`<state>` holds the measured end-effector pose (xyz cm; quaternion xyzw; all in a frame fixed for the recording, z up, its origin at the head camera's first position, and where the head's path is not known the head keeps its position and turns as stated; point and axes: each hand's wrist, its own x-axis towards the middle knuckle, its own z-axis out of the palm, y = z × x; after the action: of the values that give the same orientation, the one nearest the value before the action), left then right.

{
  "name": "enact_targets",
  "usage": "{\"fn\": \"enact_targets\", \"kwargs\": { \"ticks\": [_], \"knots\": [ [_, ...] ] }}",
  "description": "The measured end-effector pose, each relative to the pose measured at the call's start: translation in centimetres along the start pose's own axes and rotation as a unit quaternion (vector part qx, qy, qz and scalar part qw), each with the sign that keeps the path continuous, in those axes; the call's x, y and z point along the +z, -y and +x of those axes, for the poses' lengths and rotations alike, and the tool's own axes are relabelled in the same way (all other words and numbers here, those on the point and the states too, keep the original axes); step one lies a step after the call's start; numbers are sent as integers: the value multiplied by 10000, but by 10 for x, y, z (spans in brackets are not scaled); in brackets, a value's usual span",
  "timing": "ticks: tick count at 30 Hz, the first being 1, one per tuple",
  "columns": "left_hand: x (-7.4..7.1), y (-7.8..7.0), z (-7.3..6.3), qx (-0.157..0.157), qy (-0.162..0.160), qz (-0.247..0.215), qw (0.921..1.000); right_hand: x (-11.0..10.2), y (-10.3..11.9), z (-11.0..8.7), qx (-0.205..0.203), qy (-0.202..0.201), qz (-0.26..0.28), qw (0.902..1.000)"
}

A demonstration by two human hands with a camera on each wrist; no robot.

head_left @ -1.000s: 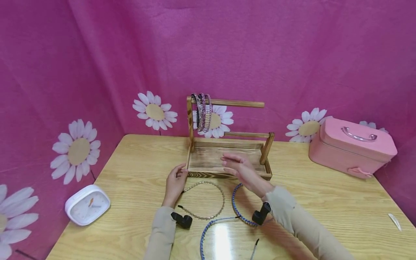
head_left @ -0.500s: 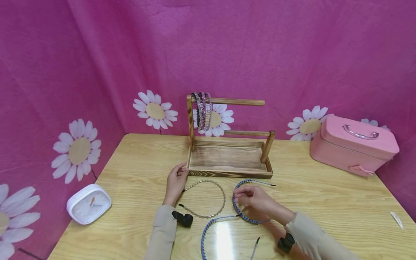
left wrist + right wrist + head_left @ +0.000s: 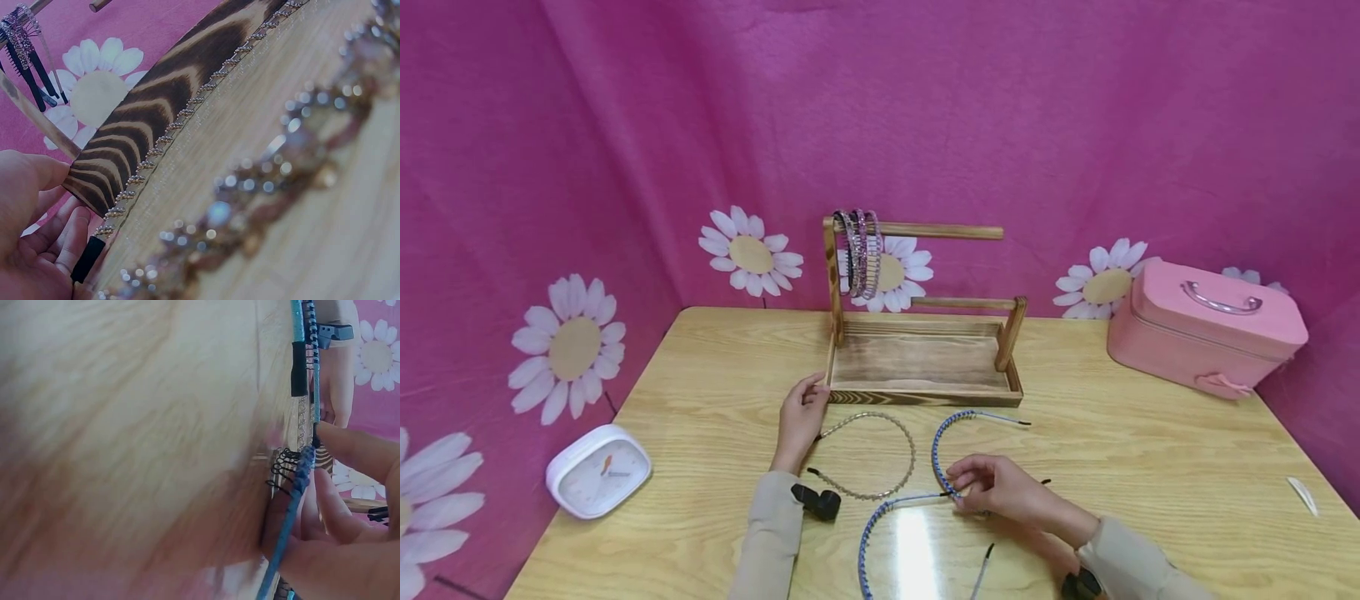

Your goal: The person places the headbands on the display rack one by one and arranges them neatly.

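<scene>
My left hand [image 3: 802,417] grips the front left corner of a wooden headband stand [image 3: 925,398]. In the left wrist view, its thumb and fingers [image 3: 72,231] lie on either side of that striped corner. My right hand [image 3: 1000,487] pinches the near side of a blue beaded headband [image 3: 937,450], whose one black tip shows past the hand. In the right wrist view, fingers [image 3: 356,450] curl about this band. A gold beaded headband [image 3: 913,454] lies beside my left hand. Closer to me lies a second blue headband [image 3: 867,542]. Several sparkly headbands [image 3: 861,258] hang from the stand's upper bar.
A white clock [image 3: 599,472] stands at the table's left edge. The pink case [image 3: 1206,333] with a metal handle sits at the back right. A small white curved piece [image 3: 1302,496] lies near the right edge. Pink flowered cloth [image 3: 925,108] hangs behind the table [image 3: 722,358].
From above the stand's tray, my right hand has come down toward me onto the blue headband and now pinches its near side. My left hand has stayed at the stand's corner.
</scene>
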<state>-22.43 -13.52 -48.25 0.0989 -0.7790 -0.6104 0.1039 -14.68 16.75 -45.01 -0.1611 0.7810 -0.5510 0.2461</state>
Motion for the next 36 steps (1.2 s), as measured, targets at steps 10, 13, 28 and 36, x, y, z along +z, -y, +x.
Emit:
{"fn": "enact_targets", "kwargs": {
  "ticks": [10,13,28,36],
  "knots": [
    [0,1,-1,37,-8,-38,10000,2,-1,-3,6,-41,-68,10000],
    [0,1,-1,28,-3,-33,10000,1,-1,-6,-105,-220,-151,9996],
    [0,1,0,0,18,17,10000,-35,18,-28,-101,-991,648,9929],
    [0,1,0,29,-5,-65,10000,-68,13,-41,-706,-959,2491,9611]
  ]
}}
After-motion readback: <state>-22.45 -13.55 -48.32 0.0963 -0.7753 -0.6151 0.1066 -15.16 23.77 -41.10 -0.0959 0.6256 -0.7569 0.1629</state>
